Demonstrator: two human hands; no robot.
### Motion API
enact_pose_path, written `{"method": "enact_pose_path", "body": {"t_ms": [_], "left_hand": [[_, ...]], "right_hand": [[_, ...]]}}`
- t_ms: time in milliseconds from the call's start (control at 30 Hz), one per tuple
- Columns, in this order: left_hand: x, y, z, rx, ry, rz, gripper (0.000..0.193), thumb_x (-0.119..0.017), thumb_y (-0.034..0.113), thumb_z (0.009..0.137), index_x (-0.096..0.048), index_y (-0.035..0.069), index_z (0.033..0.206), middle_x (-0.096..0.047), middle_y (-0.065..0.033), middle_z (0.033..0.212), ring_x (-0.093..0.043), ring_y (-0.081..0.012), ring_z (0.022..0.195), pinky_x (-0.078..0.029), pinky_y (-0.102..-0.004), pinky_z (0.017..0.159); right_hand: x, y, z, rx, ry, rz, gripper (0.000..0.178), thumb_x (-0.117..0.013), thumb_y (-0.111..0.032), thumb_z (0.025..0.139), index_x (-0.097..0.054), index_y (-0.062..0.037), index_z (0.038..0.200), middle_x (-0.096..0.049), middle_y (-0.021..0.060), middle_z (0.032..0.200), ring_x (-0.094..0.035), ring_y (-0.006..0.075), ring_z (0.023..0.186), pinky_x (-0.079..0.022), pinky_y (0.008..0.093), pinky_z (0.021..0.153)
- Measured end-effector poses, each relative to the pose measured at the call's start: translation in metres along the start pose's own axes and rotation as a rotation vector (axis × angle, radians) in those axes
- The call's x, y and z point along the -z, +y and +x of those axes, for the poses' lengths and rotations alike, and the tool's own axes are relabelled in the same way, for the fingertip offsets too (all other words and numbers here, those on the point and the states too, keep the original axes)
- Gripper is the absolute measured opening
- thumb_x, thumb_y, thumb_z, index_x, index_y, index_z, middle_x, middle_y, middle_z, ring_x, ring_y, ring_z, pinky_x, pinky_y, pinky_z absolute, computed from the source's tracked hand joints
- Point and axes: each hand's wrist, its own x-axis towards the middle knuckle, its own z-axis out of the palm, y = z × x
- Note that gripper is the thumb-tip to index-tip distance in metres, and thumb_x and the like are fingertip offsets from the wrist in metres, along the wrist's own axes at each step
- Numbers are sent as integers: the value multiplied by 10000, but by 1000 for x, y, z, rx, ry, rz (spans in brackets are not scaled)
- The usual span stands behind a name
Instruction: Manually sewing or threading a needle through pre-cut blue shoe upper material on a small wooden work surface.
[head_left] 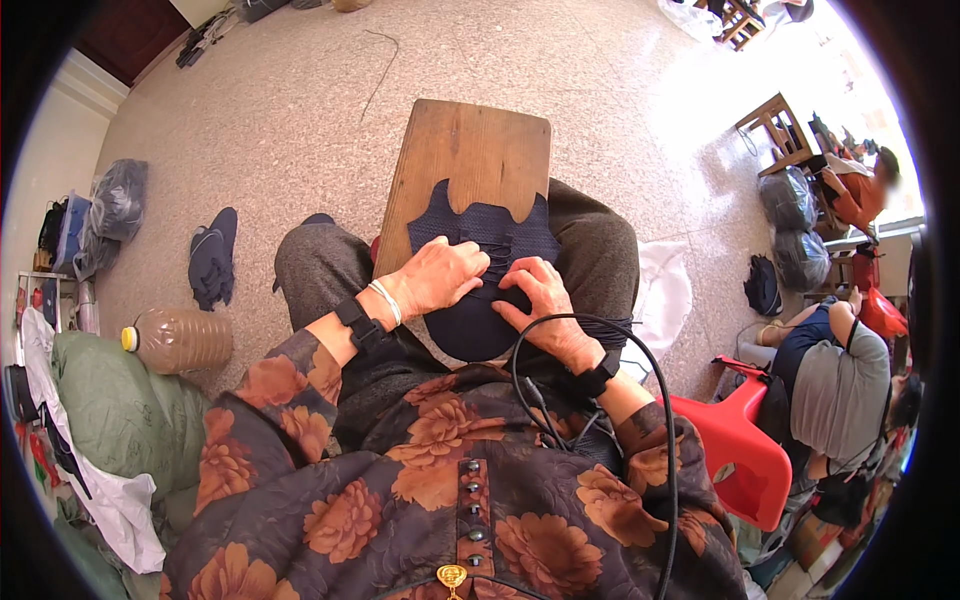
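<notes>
A dark navy shoe upper (pixel 478 220) lies on a wooden board (pixel 480 140) across my lap. Its pointed flaps face away from me and its rounded toe (pixel 470 335) is toward my body. Dark lacing runs along its middle, between my hands. My left hand (pixel 440 278) is closed at the left side of the lacing, fingers bent in a pinch; what lies between the fingertips is hidden. On the right, my right hand (pixel 548 305) grips the upper, with the thumb and bent fingers closed on the dark fabric.
More dark uppers (pixel 212 258) lie on the floor at left, near a big plastic bottle (pixel 180 338) and a green sack (pixel 125 405). A black cable (pixel 665 440) loops past my right forearm. At right are a red plastic stool (pixel 735 440), wrapped bundles (pixel 795 225) and two seated people.
</notes>
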Motion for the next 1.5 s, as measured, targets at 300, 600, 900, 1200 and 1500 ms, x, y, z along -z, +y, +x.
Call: {"method": "enact_pose_path", "body": {"t_ms": [300, 600, 900, 1200, 1500], "left_hand": [[17, -16, -16, -99, -30, 110, 97, -632, 159, 923, -578, 79, 910, -570, -94, 868, -630, -285, 800, -493, -389, 721], [19, -4, -25, 322, 94, -8, 294, -771, 337, 842, -613, 94, 793, -598, -36, 771, -583, -245, 729, -395, -378, 737], [15, 0, -28, 414, 132, -123, 245, -765, 302, 844, -637, 109, 764, -622, -2, 686, -574, -191, 639, -351, -367, 749], [13, 1, -28, 465, 123, -101, 202, -746, 278, 862, -644, 109, 820, -625, -1, 676, -598, -196, 649, -380, -370, 762], [21, -1, 0, 232, 202, -113, 114, -703, 160, 877, -661, 59, 909, -615, -115, 855, -638, -330, 763, -501, -426, 688]], "right_hand": [[-2, 7, -1, -23, -26, -28, 387, -832, -88, 699, -579, -43, 987, -567, 120, 1069, -562, 333, 1033, -463, 425, 904], [5, 8, 14, -69, 32, 99, 160, -712, -51, 848, -640, -40, 990, -613, 120, 1017, -641, 333, 908, -534, 402, 777], [-14, 8, 42, 84, -58, -149, 75, -663, -69, 860, -642, -32, 922, -551, 132, 931, -626, 331, 886, -528, 429, 741], [-3, 15, 33, 58, 36, 77, 101, -625, 0, 889, -598, -8, 986, -573, 165, 1006, -631, 365, 928, -533, 395, 788], [0, 23, 11, -149, 223, 95, 108, -623, 12, 867, -652, -11, 969, -622, 153, 968, -653, 340, 904, -538, 390, 801]]}}
